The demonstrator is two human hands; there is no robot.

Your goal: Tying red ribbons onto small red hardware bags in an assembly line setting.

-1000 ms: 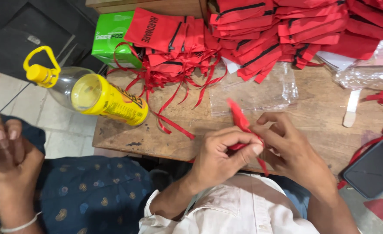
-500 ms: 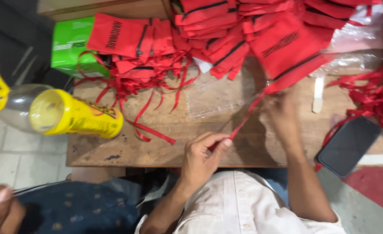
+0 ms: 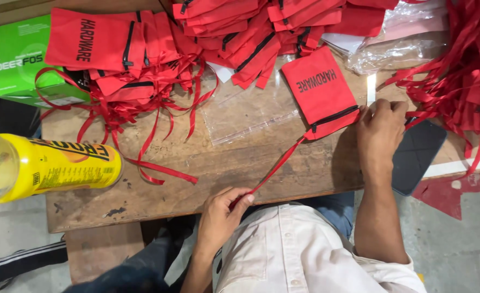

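The pouch (image 3: 320, 92) now lies flat under the right hand's (image 3: 380, 127) fingertips, while the left hand (image 3: 223, 217) pinches its ribbon (image 3: 275, 168) taut.

Pouch (image 3: 320, 91) on table (image 3: 196, 163), phone (image 3: 416, 154) right, bottle (image 3: 44, 165) perhaps overhanging left.

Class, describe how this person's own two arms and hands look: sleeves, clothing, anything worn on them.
Both forearms are bare, and both hands are bare too: the left hand and right hand show no gloves, and no rings, watch or bracelet can be seen. A short pale shirt sleeve with a stitched hem ends above the right elbow. The left sleeve is not clearly visible.
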